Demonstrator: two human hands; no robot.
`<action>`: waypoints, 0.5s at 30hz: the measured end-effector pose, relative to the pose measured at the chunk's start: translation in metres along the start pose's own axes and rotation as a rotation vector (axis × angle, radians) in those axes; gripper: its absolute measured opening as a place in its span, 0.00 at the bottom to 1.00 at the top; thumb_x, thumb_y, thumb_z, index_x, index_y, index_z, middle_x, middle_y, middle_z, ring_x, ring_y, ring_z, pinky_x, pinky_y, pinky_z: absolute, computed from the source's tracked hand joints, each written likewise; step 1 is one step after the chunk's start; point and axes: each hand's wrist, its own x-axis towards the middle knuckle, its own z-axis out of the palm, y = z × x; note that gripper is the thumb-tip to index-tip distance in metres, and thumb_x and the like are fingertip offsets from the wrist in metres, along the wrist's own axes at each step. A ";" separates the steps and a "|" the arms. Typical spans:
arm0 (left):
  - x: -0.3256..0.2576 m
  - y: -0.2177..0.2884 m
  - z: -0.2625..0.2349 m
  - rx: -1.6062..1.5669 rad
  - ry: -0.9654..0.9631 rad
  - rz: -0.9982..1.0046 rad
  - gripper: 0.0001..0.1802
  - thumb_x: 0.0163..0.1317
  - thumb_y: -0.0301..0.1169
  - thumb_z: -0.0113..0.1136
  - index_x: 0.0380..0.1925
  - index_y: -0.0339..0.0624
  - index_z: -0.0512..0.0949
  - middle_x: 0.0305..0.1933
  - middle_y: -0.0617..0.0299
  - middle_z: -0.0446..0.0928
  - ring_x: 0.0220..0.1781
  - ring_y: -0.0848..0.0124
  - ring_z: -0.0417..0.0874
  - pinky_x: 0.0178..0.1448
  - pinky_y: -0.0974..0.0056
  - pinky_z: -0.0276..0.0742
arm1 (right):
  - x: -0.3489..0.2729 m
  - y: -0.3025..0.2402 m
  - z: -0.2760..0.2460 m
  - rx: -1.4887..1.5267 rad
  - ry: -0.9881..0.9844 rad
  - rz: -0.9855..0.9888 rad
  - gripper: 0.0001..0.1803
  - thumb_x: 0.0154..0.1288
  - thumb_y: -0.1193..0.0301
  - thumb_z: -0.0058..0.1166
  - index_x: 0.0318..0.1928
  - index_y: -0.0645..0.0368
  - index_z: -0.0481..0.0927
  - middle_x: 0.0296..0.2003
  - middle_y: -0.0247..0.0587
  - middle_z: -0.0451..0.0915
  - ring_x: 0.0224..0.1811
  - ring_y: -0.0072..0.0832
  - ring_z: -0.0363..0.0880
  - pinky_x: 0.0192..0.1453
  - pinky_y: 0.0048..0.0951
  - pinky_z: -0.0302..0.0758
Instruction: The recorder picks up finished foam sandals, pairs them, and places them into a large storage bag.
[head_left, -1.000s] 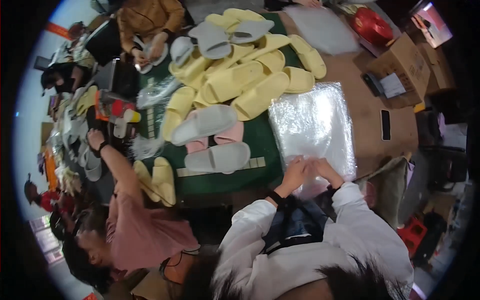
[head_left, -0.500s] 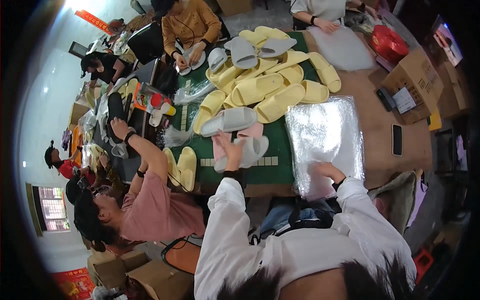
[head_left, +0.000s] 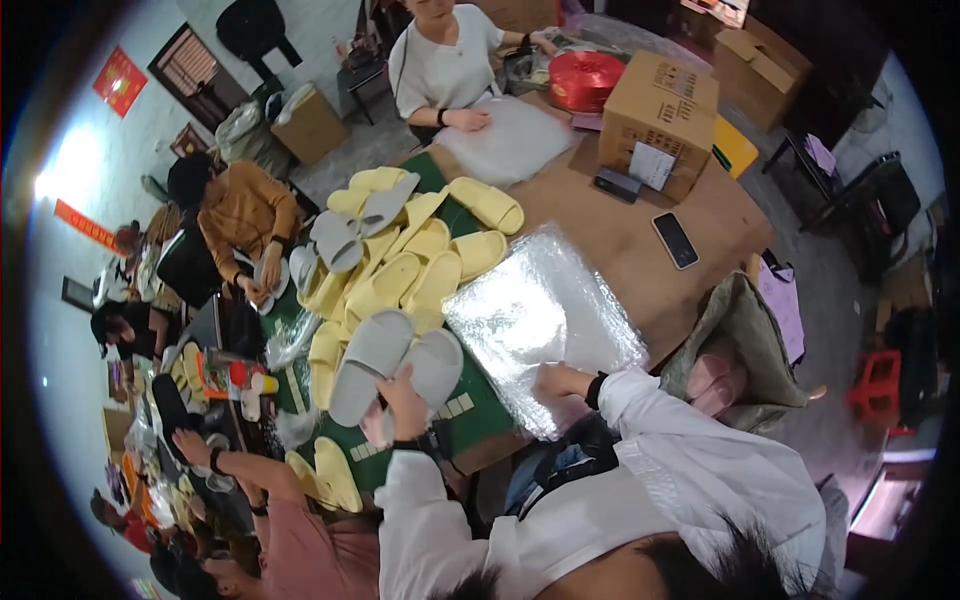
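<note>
over green matting (head_left: 487, 418), the left grip (head_left: 403, 402) pinches a rounded grey slipper (head_left: 370, 358); right grip (head_left: 560, 383), at crinkly film (head_left: 585, 310), unclear.

Strong white glare burns out part of the left wall (head_left: 130, 150), and the plastic sheets (head_left: 545, 325) reflect bright light. Toward the black rim, lines bend and details become soft.

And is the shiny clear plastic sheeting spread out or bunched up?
Spread out: the sheeting lies as a broad rectangle, the right hand over its near side.
</note>
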 end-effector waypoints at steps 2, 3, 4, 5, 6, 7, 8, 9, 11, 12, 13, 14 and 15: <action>-0.034 0.013 0.011 -0.157 -0.094 -0.035 0.26 0.53 0.17 0.54 0.52 0.37 0.60 0.51 0.54 0.67 0.52 0.62 0.71 0.52 0.60 0.70 | -0.012 -0.014 -0.009 0.328 0.123 0.082 0.23 0.60 0.57 0.43 0.41 0.66 0.77 0.43 0.59 0.76 0.44 0.53 0.75 0.51 0.44 0.69; -0.054 0.025 0.025 -0.152 -0.100 -0.029 0.26 0.53 0.17 0.54 0.52 0.37 0.60 0.51 0.54 0.67 0.52 0.62 0.71 0.52 0.60 0.70 | -0.013 -0.013 -0.014 0.334 0.130 0.081 0.23 0.60 0.57 0.43 0.41 0.66 0.77 0.43 0.59 0.76 0.44 0.53 0.75 0.51 0.44 0.69; -0.075 0.039 0.044 -0.150 -0.193 -0.031 0.25 0.54 0.16 0.53 0.52 0.36 0.61 0.51 0.54 0.68 0.52 0.62 0.71 0.52 0.60 0.70 | -0.013 -0.007 -0.021 0.314 0.028 -0.016 0.24 0.60 0.56 0.44 0.44 0.66 0.75 0.44 0.60 0.75 0.45 0.52 0.75 0.51 0.43 0.69; -0.089 0.042 0.063 -0.149 -0.286 -0.036 0.24 0.54 0.16 0.53 0.53 0.36 0.61 0.51 0.55 0.68 0.51 0.62 0.72 0.52 0.61 0.71 | -0.015 0.002 -0.025 0.291 -0.076 -0.112 0.26 0.59 0.55 0.45 0.47 0.67 0.73 0.45 0.60 0.75 0.47 0.52 0.74 0.52 0.43 0.68; -0.094 0.042 0.076 -0.147 -0.280 -0.035 0.24 0.54 0.16 0.53 0.53 0.36 0.61 0.51 0.55 0.68 0.51 0.62 0.72 0.52 0.61 0.71 | -0.019 0.003 -0.027 0.291 -0.080 -0.118 0.26 0.59 0.55 0.45 0.47 0.67 0.73 0.45 0.60 0.75 0.47 0.52 0.74 0.52 0.43 0.68; -0.097 0.039 0.093 -0.348 -0.406 -0.152 0.24 0.55 0.16 0.52 0.53 0.37 0.62 0.50 0.56 0.68 0.50 0.63 0.72 0.50 0.61 0.71 | -0.026 0.007 -0.028 0.400 0.055 -0.061 0.27 0.60 0.55 0.45 0.49 0.66 0.72 0.45 0.60 0.75 0.47 0.51 0.74 0.52 0.42 0.69; -0.101 0.036 0.109 -0.551 -0.533 -0.272 0.23 0.56 0.17 0.50 0.53 0.37 0.62 0.50 0.57 0.69 0.49 0.64 0.73 0.49 0.62 0.71 | -0.033 0.015 -0.026 0.507 0.195 0.000 0.28 0.60 0.55 0.45 0.51 0.66 0.70 0.45 0.59 0.75 0.47 0.50 0.74 0.52 0.41 0.69; -0.105 0.021 0.124 -0.552 -0.541 -0.282 0.23 0.56 0.17 0.50 0.53 0.37 0.62 0.50 0.57 0.69 0.49 0.64 0.73 0.49 0.62 0.71 | -0.036 0.032 -0.023 0.554 0.261 -0.017 0.28 0.60 0.55 0.46 0.52 0.66 0.71 0.45 0.57 0.76 0.48 0.49 0.74 0.53 0.39 0.69; -0.096 -0.021 0.144 -0.274 -0.498 -0.151 0.20 0.58 0.20 0.51 0.52 0.39 0.66 0.47 0.58 0.71 0.45 0.65 0.75 0.46 0.63 0.72 | -0.049 0.055 -0.028 0.600 0.298 0.011 0.27 0.60 0.54 0.47 0.51 0.64 0.72 0.45 0.55 0.76 0.49 0.47 0.74 0.54 0.37 0.68; -0.090 -0.032 0.151 -0.277 -0.495 -0.156 0.20 0.58 0.20 0.51 0.52 0.39 0.66 0.47 0.58 0.71 0.45 0.65 0.75 0.46 0.63 0.72 | -0.064 0.061 -0.037 0.619 0.302 0.085 0.27 0.59 0.55 0.48 0.50 0.63 0.73 0.45 0.53 0.76 0.50 0.46 0.74 0.54 0.37 0.68; -0.085 -0.044 0.161 0.214 -0.563 0.110 0.18 0.59 0.22 0.50 0.51 0.37 0.67 0.45 0.57 0.73 0.43 0.66 0.76 0.44 0.63 0.72 | -0.081 0.069 -0.047 0.616 0.302 0.102 0.27 0.59 0.55 0.48 0.50 0.63 0.73 0.45 0.53 0.76 0.50 0.46 0.74 0.54 0.37 0.68; -0.079 -0.060 0.167 0.707 -0.602 0.383 0.17 0.60 0.25 0.50 0.50 0.36 0.69 0.43 0.56 0.75 0.41 0.66 0.76 0.43 0.63 0.72 | -0.098 0.074 -0.056 0.585 0.350 0.196 0.26 0.59 0.55 0.48 0.49 0.62 0.74 0.45 0.53 0.77 0.49 0.46 0.74 0.54 0.37 0.69; -0.054 -0.097 0.156 0.346 -0.411 0.161 0.16 0.60 0.27 0.50 0.48 0.32 0.72 0.39 0.52 0.77 0.39 0.63 0.78 0.42 0.62 0.73 | -0.102 0.066 -0.064 0.544 0.386 0.249 0.25 0.59 0.55 0.48 0.49 0.61 0.75 0.45 0.53 0.77 0.49 0.45 0.74 0.54 0.37 0.69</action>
